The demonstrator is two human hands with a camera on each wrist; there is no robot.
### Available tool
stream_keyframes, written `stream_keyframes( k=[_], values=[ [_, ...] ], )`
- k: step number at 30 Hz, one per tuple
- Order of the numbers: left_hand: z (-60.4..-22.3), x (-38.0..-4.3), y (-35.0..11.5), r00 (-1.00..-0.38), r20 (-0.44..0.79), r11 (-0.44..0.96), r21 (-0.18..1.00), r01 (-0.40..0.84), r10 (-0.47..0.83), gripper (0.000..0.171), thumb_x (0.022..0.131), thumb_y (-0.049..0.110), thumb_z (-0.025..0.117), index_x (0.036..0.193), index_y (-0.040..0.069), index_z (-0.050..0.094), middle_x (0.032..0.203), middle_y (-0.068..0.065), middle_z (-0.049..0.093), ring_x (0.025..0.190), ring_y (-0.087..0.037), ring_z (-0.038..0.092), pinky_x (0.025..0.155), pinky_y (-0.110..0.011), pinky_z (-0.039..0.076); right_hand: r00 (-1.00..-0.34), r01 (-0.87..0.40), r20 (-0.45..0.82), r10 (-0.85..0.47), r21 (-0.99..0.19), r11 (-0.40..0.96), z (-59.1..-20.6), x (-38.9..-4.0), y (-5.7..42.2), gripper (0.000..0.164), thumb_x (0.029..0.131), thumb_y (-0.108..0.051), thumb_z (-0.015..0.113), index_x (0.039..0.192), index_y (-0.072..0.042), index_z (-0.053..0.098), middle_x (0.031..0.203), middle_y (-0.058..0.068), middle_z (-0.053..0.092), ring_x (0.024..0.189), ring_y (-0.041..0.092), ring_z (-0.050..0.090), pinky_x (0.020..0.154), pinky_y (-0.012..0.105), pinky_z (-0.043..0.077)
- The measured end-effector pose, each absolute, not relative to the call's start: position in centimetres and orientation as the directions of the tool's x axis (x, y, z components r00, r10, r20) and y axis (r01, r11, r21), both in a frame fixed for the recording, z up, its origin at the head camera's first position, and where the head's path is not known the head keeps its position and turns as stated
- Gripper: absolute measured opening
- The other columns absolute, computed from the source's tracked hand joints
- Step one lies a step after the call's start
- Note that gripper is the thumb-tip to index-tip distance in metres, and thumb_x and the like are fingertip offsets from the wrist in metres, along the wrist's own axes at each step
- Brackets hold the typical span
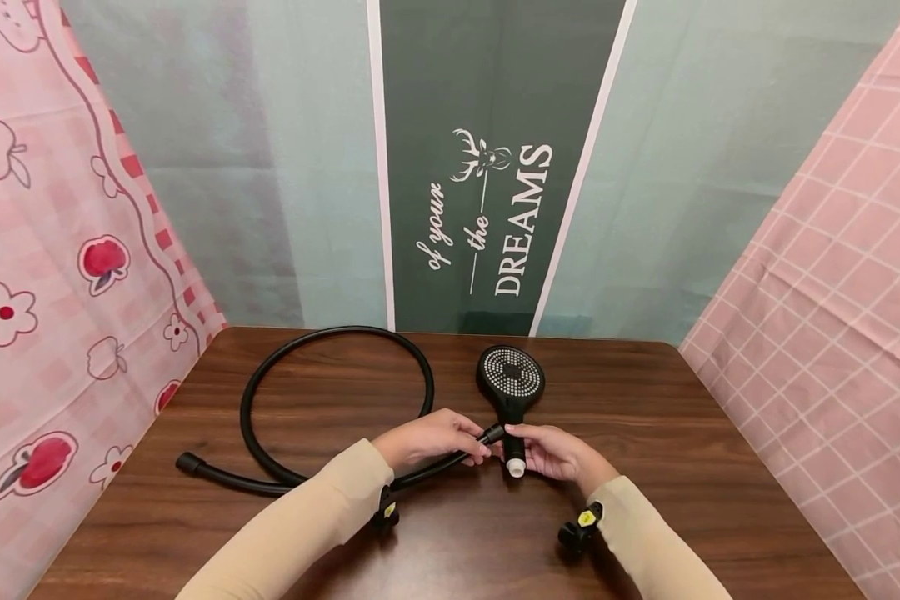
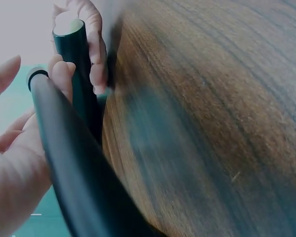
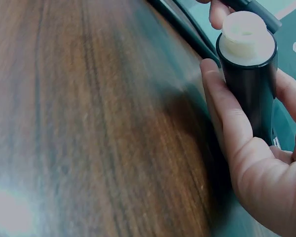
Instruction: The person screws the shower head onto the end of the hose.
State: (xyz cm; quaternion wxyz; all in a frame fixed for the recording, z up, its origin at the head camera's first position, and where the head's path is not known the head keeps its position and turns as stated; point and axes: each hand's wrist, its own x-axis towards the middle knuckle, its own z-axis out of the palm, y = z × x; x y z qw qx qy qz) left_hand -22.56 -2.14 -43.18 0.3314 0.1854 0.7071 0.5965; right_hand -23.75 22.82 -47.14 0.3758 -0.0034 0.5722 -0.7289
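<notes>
A black shower head (image 1: 512,375) lies on the table with its spray face up and its handle toward me. My right hand (image 1: 558,452) grips that handle, thumb on one side and fingers on the other. The white connector (image 3: 244,37) at the handle's end is uncovered in the right wrist view. My left hand (image 1: 435,437) holds a black shower hose (image 1: 427,472) close to one end, fingers bent round it; in the left wrist view the thumb stands off the hose. The hose's end fitting (image 1: 492,434) is beside the handle; whether they touch I cannot tell.
The rest of the hose loops over the left of the wooden table (image 1: 645,433), its other end fitting (image 1: 189,463) near the left edge. Cloth hangings (image 1: 330,167) surround the table at the back and sides. A small camera (image 1: 577,533) sits on the right wrist.
</notes>
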Motion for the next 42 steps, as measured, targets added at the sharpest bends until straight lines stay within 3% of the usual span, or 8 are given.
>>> stream_keyframes(
  k=[6,11,16,23,28,35,42],
  values=[
    [-43.2,-22.7,-1.9,-0.752,-0.241,0.187,0.970,-0.157,0.613,0.032,0.097,0.012,0.063,0.116,-0.014,0.065,0.102,-0.026,0.072,0.073,-0.007,0.065,0.075,-0.025,0.058,-0.690,0.576,-0.376,-0.619,-0.803,-0.154,-47.3,-24.0,22.9,0.030,0.109,-0.016,0.036,0.106,-0.004,0.064,0.106,0.007,0.075,0.099,0.011,0.070,0.086,0.022,0.056],
    [-43.0,-22.8,-1.5,-0.801,-0.245,0.180,0.968,-0.174,0.545,0.031,0.096,0.014,0.066,0.115,-0.010,0.068,0.088,-0.016,0.074,0.068,-0.007,0.065,0.072,-0.027,0.059,-0.654,0.586,-0.322,-0.684,-0.788,-0.190,-47.6,-24.2,22.9,0.035,0.109,-0.012,0.031,0.110,-0.005,0.065,0.111,0.008,0.074,0.106,0.012,0.069,0.092,0.024,0.054],
    [-42.7,-23.0,-1.3,-0.851,-0.234,0.178,0.969,-0.169,0.470,0.030,0.093,0.015,0.071,0.113,-0.007,0.071,0.088,-0.014,0.075,0.067,-0.007,0.066,0.077,-0.034,0.060,-0.647,0.568,-0.284,-0.708,-0.799,-0.199,-47.7,-24.4,22.7,0.034,0.109,-0.009,0.030,0.114,-0.004,0.063,0.114,0.007,0.074,0.111,0.012,0.068,0.094,0.024,0.054],
    [-42.7,-23.2,-1.3,-0.883,-0.200,0.178,0.975,-0.135,0.425,0.027,0.092,0.016,0.071,0.109,-0.006,0.072,0.086,-0.014,0.076,0.068,-0.007,0.068,0.082,-0.038,0.060,-0.724,0.513,-0.272,-0.634,-0.826,-0.232,-47.8,-24.3,22.4,0.036,0.109,-0.009,0.033,0.134,0.013,0.044,0.110,0.006,0.075,0.107,0.011,0.069,0.092,0.024,0.055],
    [-43.1,-23.3,-1.6,-0.887,-0.188,0.170,0.977,-0.126,0.422,0.027,0.093,0.017,0.070,0.107,-0.005,0.073,0.089,-0.017,0.076,0.069,-0.006,0.068,0.081,-0.036,0.060,-0.767,0.479,-0.257,-0.588,-0.839,-0.259,-48.0,-24.4,22.2,0.032,0.108,-0.009,0.034,0.128,0.011,0.049,0.111,0.007,0.075,0.108,0.010,0.069,0.090,0.023,0.055],
    [-43.4,-23.5,-1.7,-0.901,-0.187,0.157,0.978,-0.135,0.392,0.027,0.093,0.016,0.070,0.111,-0.005,0.071,0.095,-0.015,0.076,0.073,-0.006,0.067,0.076,-0.029,0.060,-0.858,0.375,-0.243,-0.453,-0.899,-0.227,-47.3,-24.6,21.8,0.051,0.107,-0.012,0.043,0.143,0.020,0.028,0.111,0.003,0.075,0.104,0.007,0.069,0.086,0.020,0.055],
    [-43.2,-23.5,-1.7,-0.905,-0.173,0.120,0.983,-0.136,0.389,0.028,0.094,0.015,0.069,0.112,-0.006,0.071,0.100,-0.018,0.076,0.075,-0.008,0.069,0.077,-0.027,0.059,-0.946,0.253,-0.206,-0.250,-0.952,-0.171,-45.8,-24.7,21.5,0.053,0.104,-0.014,0.050,0.142,0.019,0.033,0.106,-0.002,0.076,0.101,0.005,0.070,0.085,0.019,0.055]
  ],
)
